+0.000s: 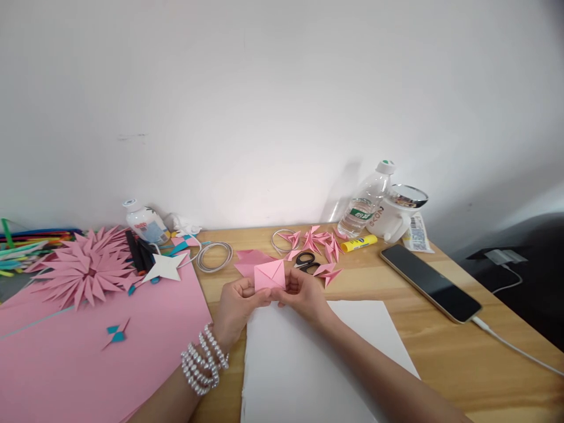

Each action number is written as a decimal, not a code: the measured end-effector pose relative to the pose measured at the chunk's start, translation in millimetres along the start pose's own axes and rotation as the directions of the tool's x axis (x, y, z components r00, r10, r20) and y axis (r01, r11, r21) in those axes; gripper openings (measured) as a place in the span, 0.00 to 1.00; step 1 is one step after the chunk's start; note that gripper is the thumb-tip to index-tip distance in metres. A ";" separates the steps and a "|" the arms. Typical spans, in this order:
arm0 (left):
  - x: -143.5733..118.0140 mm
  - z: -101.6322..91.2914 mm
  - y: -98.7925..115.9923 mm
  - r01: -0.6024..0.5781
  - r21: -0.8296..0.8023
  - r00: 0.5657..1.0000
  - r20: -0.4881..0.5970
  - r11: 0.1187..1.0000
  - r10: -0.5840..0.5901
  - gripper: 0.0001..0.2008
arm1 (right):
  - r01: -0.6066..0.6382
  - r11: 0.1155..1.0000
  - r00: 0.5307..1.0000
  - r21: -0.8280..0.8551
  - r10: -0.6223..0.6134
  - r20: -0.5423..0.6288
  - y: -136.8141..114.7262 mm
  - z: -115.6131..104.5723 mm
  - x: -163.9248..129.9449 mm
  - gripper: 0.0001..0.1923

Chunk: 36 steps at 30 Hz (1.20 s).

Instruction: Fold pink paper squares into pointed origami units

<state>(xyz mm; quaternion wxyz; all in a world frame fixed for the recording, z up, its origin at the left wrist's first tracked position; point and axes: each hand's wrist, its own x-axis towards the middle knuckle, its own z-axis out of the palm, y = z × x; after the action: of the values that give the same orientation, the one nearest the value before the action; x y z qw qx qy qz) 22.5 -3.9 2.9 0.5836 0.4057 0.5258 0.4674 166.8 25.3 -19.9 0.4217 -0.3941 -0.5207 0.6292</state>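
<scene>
A small folded square of pink paper (270,275) is held up between my two hands, with crease lines crossing on its face. My left hand (238,308), with pearl bracelets (205,361) at the wrist, pinches its lower left edge. On the lower right edge, the thumb and fingers of my right hand (304,294) are closed. Below lies a white sheet (304,364). Just behind the square are a loose pink paper piece (249,260), black-handled scissors (305,260) and several small folded pink paper pieces (315,239).
Along the back stand a water bottle (363,202), a white mug (394,220) and a white bottle (147,222). A yellow glue stick (359,243) and a charging phone (429,282) lie right. A spiky pink paper flower (88,270) rests on pink sheets (167,329) at left.
</scene>
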 end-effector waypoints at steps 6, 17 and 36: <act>0.5 -1.0 -0.6 0.056 -0.092 0.998 0.017 0.994 -0.055 0.15 | -0.038 0.999 0.999 0.040 0.038 -0.012 0.1 -3.4 0.2 0.15; 1.6 -4.3 1.7 0.073 -0.113 0.997 -0.018 0.991 -0.076 0.15 | -0.120 0.978 0.993 0.168 0.121 0.004 -5.0 -4.7 0.8 0.14; -1.5 3.1 3.4 0.048 -0.038 0.999 -0.009 0.998 -0.049 0.16 | -0.045 0.989 0.997 0.138 0.036 0.073 -3.1 -6.3 1.3 0.22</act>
<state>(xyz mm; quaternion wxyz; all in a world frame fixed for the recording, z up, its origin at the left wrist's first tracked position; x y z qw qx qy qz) 25.1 -4.5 7.0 0.5997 0.3792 0.5295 0.4651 172.6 28.9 -17.8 0.4166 -0.3516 -0.4819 0.6860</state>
